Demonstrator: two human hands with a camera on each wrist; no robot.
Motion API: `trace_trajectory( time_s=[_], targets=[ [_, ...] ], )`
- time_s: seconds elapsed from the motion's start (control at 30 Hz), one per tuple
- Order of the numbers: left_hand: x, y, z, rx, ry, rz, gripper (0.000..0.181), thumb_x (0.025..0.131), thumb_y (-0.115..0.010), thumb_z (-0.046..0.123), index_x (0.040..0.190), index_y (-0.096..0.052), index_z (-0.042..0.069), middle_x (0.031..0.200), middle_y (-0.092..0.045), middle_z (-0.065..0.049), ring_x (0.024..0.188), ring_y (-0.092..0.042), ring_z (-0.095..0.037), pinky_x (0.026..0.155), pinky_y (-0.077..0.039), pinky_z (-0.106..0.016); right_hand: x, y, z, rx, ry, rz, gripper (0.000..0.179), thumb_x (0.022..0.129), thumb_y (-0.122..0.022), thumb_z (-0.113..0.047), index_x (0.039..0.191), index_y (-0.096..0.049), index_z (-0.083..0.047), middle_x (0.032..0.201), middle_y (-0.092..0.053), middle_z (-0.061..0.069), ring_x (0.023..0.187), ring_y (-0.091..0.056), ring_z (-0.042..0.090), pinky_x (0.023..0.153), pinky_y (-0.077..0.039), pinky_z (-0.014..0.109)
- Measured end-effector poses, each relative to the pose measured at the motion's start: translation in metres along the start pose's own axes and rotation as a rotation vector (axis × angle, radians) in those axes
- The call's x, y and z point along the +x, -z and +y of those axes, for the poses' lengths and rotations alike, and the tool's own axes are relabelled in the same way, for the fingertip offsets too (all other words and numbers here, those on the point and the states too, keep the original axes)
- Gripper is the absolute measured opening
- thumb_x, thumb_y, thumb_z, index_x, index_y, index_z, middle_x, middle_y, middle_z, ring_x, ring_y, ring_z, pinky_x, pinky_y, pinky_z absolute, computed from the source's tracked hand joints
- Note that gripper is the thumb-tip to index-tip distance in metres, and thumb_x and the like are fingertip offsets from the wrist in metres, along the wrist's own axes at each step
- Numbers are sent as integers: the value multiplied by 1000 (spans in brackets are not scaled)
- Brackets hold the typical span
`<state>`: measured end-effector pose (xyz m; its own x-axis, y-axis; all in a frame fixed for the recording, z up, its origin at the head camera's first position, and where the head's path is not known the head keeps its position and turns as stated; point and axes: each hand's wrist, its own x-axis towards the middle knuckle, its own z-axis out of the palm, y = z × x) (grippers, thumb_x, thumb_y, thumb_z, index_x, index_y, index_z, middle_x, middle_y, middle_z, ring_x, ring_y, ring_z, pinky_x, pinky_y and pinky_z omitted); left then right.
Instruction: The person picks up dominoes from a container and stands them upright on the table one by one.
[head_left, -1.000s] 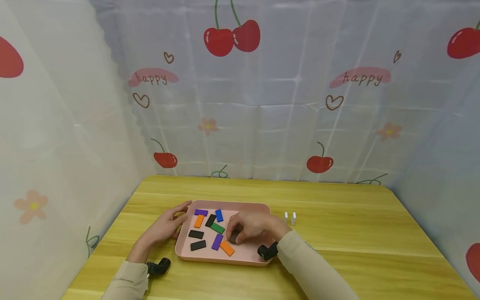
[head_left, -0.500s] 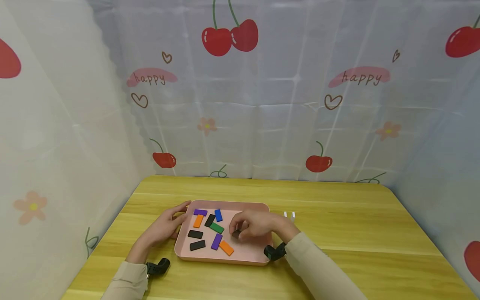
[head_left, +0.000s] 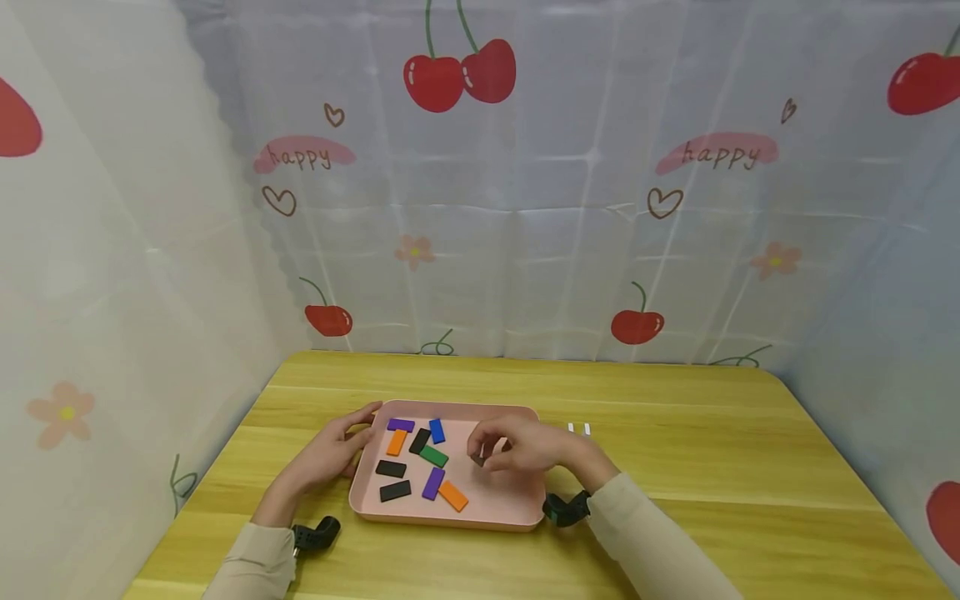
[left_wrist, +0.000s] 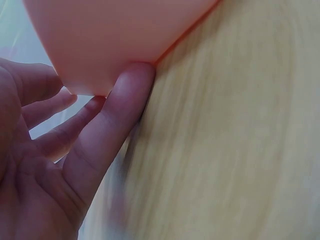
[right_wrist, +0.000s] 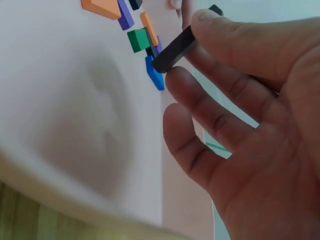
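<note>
A pink tray [head_left: 502,507] holds several small flat blocks. My right hand [head_left: 528,444] is over its right half, pinching a black block [right_wrist: 174,51] between thumb and fingertips. In the right wrist view that block is raised above the tray floor, with a shadow below. My left hand [head_left: 330,454] lies along the tray's left side, fingers spread and fairly straight. In the left wrist view its thumb [left_wrist: 131,90] presses the outer wall, and other fingertips touch the edge. Left of the right hand lie a green block [head_left: 433,455], a purple block [head_left: 433,483] and an orange block [head_left: 453,496].
Further blocks in the tray include a blue block [head_left: 437,431] and a black block [head_left: 395,491]. Two white pieces [head_left: 587,431] stand on the wooden table [head_left: 712,467] beyond the tray's right side. A patterned curtain [head_left: 517,275] hangs behind and at both sides.
My right hand has lifted the black block and moved slightly right and away from the other blocks. The left hand has stayed at the tray.
</note>
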<state>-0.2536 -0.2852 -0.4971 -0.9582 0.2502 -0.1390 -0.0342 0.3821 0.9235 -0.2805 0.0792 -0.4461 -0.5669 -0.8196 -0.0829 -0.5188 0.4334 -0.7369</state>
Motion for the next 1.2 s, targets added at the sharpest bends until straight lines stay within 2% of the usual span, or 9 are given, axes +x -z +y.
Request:
trace_trajectory(
  time_s=[0.23, 0.37, 0.53, 0.77, 0.93, 1.1, 1.2],
  targets=[
    [-1, 0, -2, -3, -4, -1, 54, 111, -49, 23, 162, -35, 28, 158, -41, -19, 123, -62, -35, 73, -65, -45, -9, 1, -1, 64, 15, 12, 21, 98, -70, -9, 119, -68, -7, 112, -71, 7, 98, -64, 7, 89, -57, 27],
    [-1, 1, -2, -9, -6, -5, 54, 111, -49, 24, 162, -34, 27, 159, -40, -20, 123, -62, -35, 73, -65, -45, -14, 2, -1, 81, 12, 17, 23, 98, -69, -8, 122, -68, -6, 114, -71, 11, 99, -63, 8, 89, -56, 29],
    [-1, 3, -3, -3, -5, -4, 54, 110, -50, 25, 162, -34, 29, 160, -39, -19, 125, -62, -36, 75, -65, -45, -20, 1, -1, 96, 10, 35, 22, 99, -69, -9, 121, -68, -7, 113, -71, 11, 100, -63, 10, 89, -55, 30],
    [0, 1, -3, 1, -5, -6, 54, 110, -51, 25, 161, -36, 29, 159, -41, -19, 125, -62, -35, 75, -65, -44, -32, -3, -3, 107, 0, 85, 20, 99, -70, -12, 118, -68, -9, 110, -69, 2, 100, -63, 10, 89, -55, 30],
    [0, 1, -3, 13, -4, 1, 54, 110, -51, 26, 161, -36, 30, 159, -40, -18, 127, -60, -36, 76, -65, -43, -43, -5, -4, 117, -16, 134, 20, 101, -68, -16, 119, -66, -9, 110, -69, 5, 99, -63, 12, 87, -55, 29],
    [0, 0, -3, 15, -2, 0, 54, 110, -51, 26, 162, -35, 29, 160, -40, -19, 127, -60, -36, 77, -65, -43, -51, -5, -2, 136, 2, 158, 20, 102, -67, -17, 120, -66, -8, 109, -69, 4, 99, -64, 14, 85, -56, 28],
    [-1, 1, -2, 12, 1, 0, 54, 110, -51, 25, 162, -36, 29, 160, -40, -19, 127, -60, -36, 77, -65, -44, -55, -4, -1, 145, 13, 172, 18, 101, -67, -18, 119, -67, -15, 108, -68, 0, 100, -64, 14, 85, -57, 27]
  ],
)
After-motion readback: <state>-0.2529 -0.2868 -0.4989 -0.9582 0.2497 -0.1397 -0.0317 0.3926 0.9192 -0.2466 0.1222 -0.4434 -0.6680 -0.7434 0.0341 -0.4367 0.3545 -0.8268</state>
